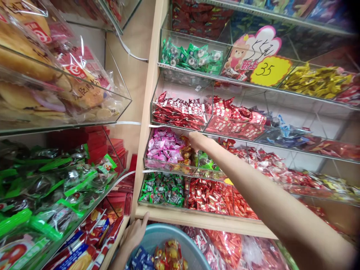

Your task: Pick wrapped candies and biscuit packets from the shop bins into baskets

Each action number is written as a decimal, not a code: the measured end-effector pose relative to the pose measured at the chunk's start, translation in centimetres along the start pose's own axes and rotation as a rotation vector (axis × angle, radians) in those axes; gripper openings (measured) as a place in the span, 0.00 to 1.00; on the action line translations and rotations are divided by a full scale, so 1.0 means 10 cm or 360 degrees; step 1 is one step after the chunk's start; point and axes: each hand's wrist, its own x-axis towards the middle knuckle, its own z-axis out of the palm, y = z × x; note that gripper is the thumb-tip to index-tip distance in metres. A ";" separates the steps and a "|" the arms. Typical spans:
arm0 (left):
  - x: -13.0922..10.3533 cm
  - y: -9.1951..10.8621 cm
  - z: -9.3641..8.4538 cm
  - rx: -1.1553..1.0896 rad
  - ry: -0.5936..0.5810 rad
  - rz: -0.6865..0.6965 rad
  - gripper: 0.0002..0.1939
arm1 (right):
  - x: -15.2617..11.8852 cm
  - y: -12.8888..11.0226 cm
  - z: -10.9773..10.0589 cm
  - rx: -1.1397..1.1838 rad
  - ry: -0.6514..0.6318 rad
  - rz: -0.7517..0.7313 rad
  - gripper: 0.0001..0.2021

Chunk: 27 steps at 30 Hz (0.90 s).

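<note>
My right hand [198, 141] reaches into a shelf bin on the third visible row. It is just beside gold-wrapped candies [186, 153] and right of the pink-wrapped candies [165, 146]. Its fingers bend down behind the back of the hand and are mostly hidden, so I cannot see anything in them. Low in view, my left hand [134, 233] is at the left rim of a blue plastic basin [168, 228], one finger stretched along it and the others hidden. Inside the basin lie blue-wrapped candies [142, 259] and gold-and-red wrapped candies [171, 255].
Clear dividers separate bins of green candies [163, 189], red candies [208, 193] and dark red packets [180, 112]. Price signs [271, 71] hang above. At left, shelves with sharp-edged clear panels hold bagged pastries [84, 90] and green packets [56, 187]. A wooden post [146, 112] stands between.
</note>
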 end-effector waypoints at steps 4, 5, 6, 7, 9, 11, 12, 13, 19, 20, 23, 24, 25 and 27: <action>-0.02 0.03 -0.02 -0.0003 -0.0017 -0.0026 0.40 | -0.10 -0.07 0.07 -0.0123 0.0379 0.0062 0.18; -0.02 0.03 -0.03 0.0009 -0.0023 -0.0030 0.40 | -0.10 -0.09 0.11 -0.0165 0.0424 0.0058 0.19; -0.03 0.03 -0.03 0.0027 -0.0026 -0.0030 0.39 | -0.08 -0.10 0.15 -0.0216 0.0446 0.0049 0.20; -0.03 0.02 -0.02 0.0047 -0.0026 -0.0022 0.38 | -0.05 -0.10 0.19 -0.0271 0.0449 0.0035 0.21; -0.02 -0.01 0.00 0.0089 -0.0017 0.0012 0.35 | 0.04 -0.08 0.23 -0.0366 0.0422 0.0010 0.23; 0.01 -0.05 0.04 0.0104 -0.0009 0.0049 0.32 | 0.13 -0.03 0.25 -0.0411 0.0400 0.0008 0.24; 0.02 -0.07 0.05 0.0097 -0.0007 0.0053 0.31 | 0.17 -0.01 0.26 -0.0423 0.0395 0.0010 0.25; 0.03 -0.09 0.07 0.0083 -0.0004 0.0048 0.31 | 0.20 0.01 0.26 -0.0440 0.0384 0.0012 0.25; 0.05 -0.09 0.07 -0.0005 0.0037 0.0014 0.36 | 0.29 0.04 0.32 -0.0496 0.0327 0.0024 0.32; 0.05 -0.09 0.07 -0.0001 0.0036 0.0005 0.36 | 0.30 0.04 0.33 -0.0496 0.0350 0.0023 0.36; 0.07 -0.11 0.10 0.0057 0.0014 0.0012 0.34 | 0.33 0.03 0.34 -0.0490 0.0366 0.0044 0.41; 0.07 -0.12 0.11 0.0077 0.0009 0.0028 0.33 | 0.34 0.03 0.34 -0.0487 0.0337 0.0061 0.39; 0.08 -0.14 0.12 0.0093 0.0007 0.0043 0.32 | 0.35 0.02 0.34 -0.0482 0.0302 0.0078 0.36; 0.10 -0.16 0.13 0.0106 0.0006 0.0050 0.31 | 0.37 0.02 0.33 -0.0469 0.0268 0.0099 0.34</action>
